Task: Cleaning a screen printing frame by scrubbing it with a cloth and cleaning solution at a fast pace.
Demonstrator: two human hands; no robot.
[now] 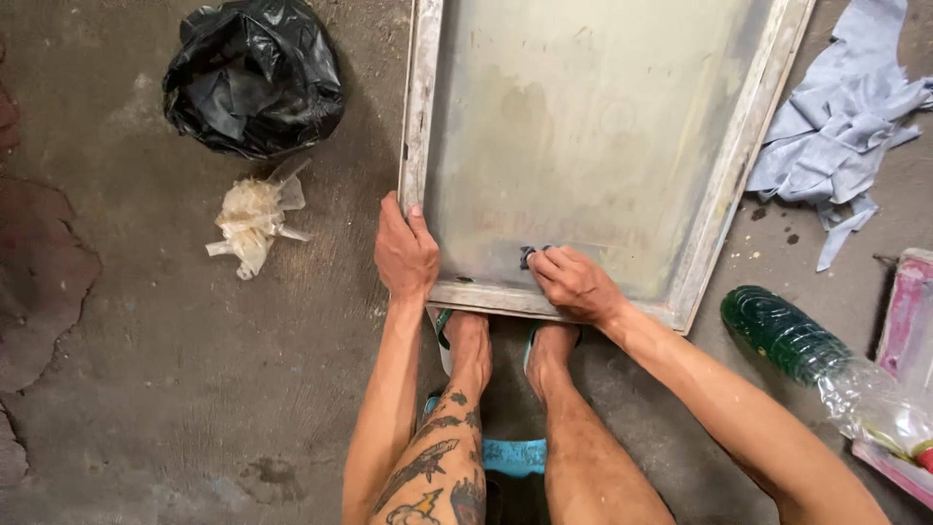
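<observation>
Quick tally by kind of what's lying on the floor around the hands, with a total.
Framed screen: 1
Small dark rag under right hand: 1
Black plastic bag: 1
Crumpled clear plastic: 1
Blue-grey cloth: 1
Green plastic bottle: 1
Pink-edged frame: 1
Total: 7

Black bag (crumpled plastic beside); grey rags; green bottle.

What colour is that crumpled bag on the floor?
The bag is shiny black, seen in the head view, lying left of the framed screen.
</observation>
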